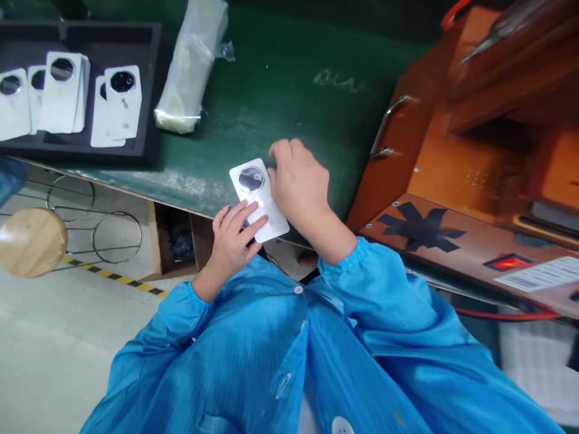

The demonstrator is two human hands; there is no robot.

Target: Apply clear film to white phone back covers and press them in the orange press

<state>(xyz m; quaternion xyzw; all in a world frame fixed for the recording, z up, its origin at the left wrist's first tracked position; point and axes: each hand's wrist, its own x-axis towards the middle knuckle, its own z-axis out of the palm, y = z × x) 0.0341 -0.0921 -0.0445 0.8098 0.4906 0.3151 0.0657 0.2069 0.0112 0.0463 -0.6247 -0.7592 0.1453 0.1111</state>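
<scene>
A white phone back cover (pixel 271 224) with a dark, many-sided camera window lies slanted at the front edge of the green table. My left hand (pixel 233 238) holds its lower left part, fingers laid across the white face. Beside the cover's upper right edge is my right hand (pixel 301 184), back upward and fingers curled in. Whatever those fingertips may pinch is hidden beneath the hand.
More white back covers (pixel 61 99) lie in a black tray (pixel 151 96) at the left. Next to it rests a plastic-wrapped bundle (pixel 190 66). An orange machine (pixel 407 163) with a metal handle stands on the right. A round wooden stool (pixel 34 243) is below left.
</scene>
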